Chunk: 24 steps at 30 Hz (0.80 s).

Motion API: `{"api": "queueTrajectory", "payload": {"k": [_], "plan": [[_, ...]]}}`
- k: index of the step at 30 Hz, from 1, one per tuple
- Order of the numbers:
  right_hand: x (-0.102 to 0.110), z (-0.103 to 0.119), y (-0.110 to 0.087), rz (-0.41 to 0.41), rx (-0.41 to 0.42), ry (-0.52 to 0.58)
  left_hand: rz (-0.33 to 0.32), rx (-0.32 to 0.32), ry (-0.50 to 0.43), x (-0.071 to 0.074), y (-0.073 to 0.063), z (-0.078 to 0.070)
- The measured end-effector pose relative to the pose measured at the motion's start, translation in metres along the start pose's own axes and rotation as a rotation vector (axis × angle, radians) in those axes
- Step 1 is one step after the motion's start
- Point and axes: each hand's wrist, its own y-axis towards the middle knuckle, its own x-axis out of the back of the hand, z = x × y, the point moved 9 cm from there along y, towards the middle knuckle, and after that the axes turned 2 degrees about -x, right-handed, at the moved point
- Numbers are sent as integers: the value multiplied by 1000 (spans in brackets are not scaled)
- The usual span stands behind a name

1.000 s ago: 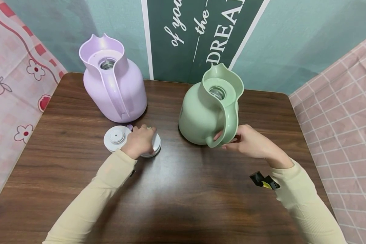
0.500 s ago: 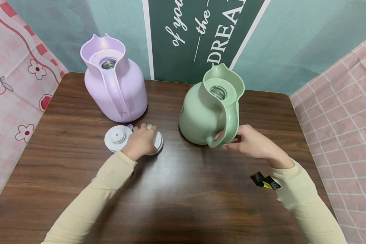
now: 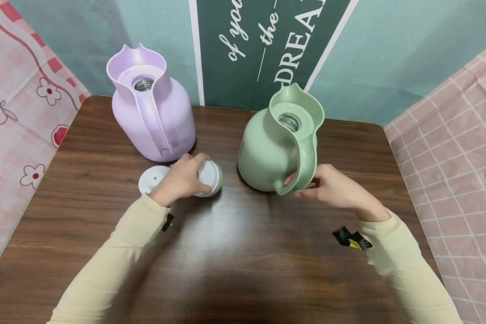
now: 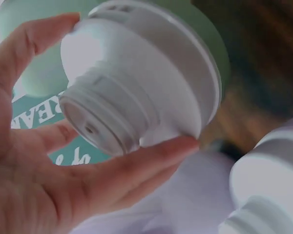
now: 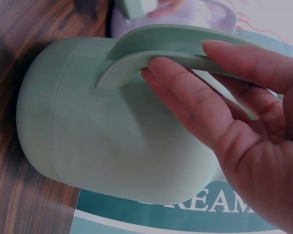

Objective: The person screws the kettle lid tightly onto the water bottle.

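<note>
Left hand (image 3: 181, 177), left of the frame's centre: thumb and fingers spread wide around the rim of a white lid (image 3: 211, 176), gripping it tilted. Right hand (image 3: 335, 188), right of centre: fingers and thumb closed narrowly about the handle (image 3: 306, 165) of the green jug (image 3: 263, 155), which stands upright near the table's back edge. Wooden table (image 3: 247, 256): strip of wood between the green jug and the purple jug (image 3: 172, 119) at upper left; broader stretch towards the lower edge; sides bordered by pink cloths. Second lid (image 3: 149, 179): just beside the left hand and partly hidden by it, stopper side up. Materials: jugs smooth, rounded, with flared, peaked collars and uncovered round mouths; gripped lid disc-shaped, green-edged, with a stepped, ridged cylindrical stopper; table dark-grained, glossy; backdrop (image 3: 243, 67) teal and dark green, white-lettered.
</note>
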Motion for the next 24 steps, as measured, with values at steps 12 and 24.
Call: {"api": "queueTrajectory", "payload": {"k": [12, 24], "plan": [[1, -2, 1, -7, -10, -16, -57, -109, -80, 56, -9, -23], [-1, -2, -1, 3, -26, 19, -129, -127, -94, 84, -16, -39]]}}
